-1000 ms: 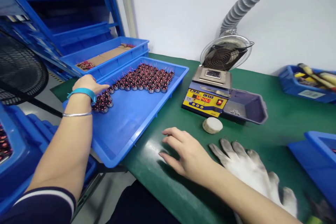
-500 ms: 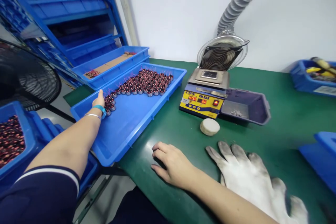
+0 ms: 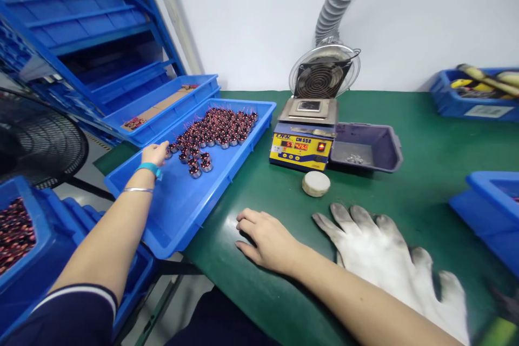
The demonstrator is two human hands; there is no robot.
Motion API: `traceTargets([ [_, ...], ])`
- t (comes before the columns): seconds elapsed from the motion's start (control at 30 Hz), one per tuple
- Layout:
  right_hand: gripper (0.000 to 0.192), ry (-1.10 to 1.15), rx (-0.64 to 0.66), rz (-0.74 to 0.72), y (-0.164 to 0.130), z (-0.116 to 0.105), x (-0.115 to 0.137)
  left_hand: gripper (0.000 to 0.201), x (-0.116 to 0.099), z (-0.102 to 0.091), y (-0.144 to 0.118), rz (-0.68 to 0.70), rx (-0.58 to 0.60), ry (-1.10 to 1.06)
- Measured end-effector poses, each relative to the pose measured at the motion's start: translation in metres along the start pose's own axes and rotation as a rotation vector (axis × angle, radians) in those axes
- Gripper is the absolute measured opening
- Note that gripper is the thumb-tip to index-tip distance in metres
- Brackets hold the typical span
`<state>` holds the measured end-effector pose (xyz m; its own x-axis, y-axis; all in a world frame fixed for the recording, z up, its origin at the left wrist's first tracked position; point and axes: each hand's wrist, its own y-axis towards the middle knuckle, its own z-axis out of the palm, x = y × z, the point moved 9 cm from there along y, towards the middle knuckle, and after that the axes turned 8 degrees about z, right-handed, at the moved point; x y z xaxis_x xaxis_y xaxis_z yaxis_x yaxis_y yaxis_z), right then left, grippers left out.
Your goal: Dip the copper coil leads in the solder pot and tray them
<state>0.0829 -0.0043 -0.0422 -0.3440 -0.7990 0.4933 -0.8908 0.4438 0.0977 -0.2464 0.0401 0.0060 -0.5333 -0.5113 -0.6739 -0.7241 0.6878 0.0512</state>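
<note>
— While wound coils (image 3: 223,127) crowd toward the far edge of the blue tray (image 3: 178,211), what does the left hand (image 3: 155,154) pinch?
— Indeterminable; it reaches the coils nearest the left edge. The right hand (image 3: 264,240), loosely spread, rests near the front edge of the table (image 3: 245,194).

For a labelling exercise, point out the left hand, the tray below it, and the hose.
Left hand (image 3: 153,155), head view: back of the hand.
Tray (image 3: 182,197), head view: bare floor.
Hose (image 3: 339,0), head view: ribbed side.
</note>
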Motion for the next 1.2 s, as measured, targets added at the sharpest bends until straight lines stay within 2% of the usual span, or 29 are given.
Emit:
traceTargets([
  [0.07,0.015,0.011,0.008,-0.009,0.0,0.001,-0.001,0.052,-0.003,-0.002,-0.012,0.043,0.09,0.071],
  [0.13,0.015,0.019,0.01,-0.011,0.0,0.002,-0.001,0.046,-0.007,0.01,-0.025,0.098,0.214,0.129],
  [0.2,0.015,0.02,0.004,-0.009,0.001,0.002,-0.001,0.045,-0.012,0.027,-0.035,0.157,0.281,0.183],
  [0.37,0.016,0.003,0.006,-0.004,0.0,0.002,-0.001,0.039,-0.027,0.054,-0.04,0.262,0.25,0.259],
  [0.47,0.016,0.02,-0.038,-0.005,0.0,-0.001,-0.002,0.034,-0.037,0.055,-0.044,0.302,0.252,0.229],
  [0.53,0.016,0.098,-0.136,0.0,0.0,-0.011,-0.005,0.035,-0.049,0.049,-0.053,0.32,0.247,0.166],
  [0.63,0.02,0.31,-0.393,-0.004,-0.004,-0.04,-0.012,0.038,-0.081,0.051,-0.079,0.364,0.277,-0.009],
  [0.73,0.037,0.474,-0.675,0.051,-0.014,-0.073,-0.025,0.04,-0.123,0.071,-0.119,0.434,0.349,-0.304],
  [0.83,0.053,0.574,-0.812,0.181,-0.021,-0.09,-0.042,0.04,-0.159,0.104,-0.16,0.496,0.462,-0.445],
  [0.97,0.039,0.784,-0.816,0.277,-0.022,-0.098,-0.07,0.04,-0.184,0.131,-0.184,0.559,0.482,-0.49],
  [1.1,0.044,1.074,-0.733,0.291,-0.017,-0.096,-0.091,0.035,-0.184,0.146,-0.181,0.455,0.618,-0.766],
  [1.2,0.044,1.157,-0.615,0.312,-0.01,-0.088,-0.095,0.036,-0.178,0.147,-0.172,0.396,0.664,-0.862],
])
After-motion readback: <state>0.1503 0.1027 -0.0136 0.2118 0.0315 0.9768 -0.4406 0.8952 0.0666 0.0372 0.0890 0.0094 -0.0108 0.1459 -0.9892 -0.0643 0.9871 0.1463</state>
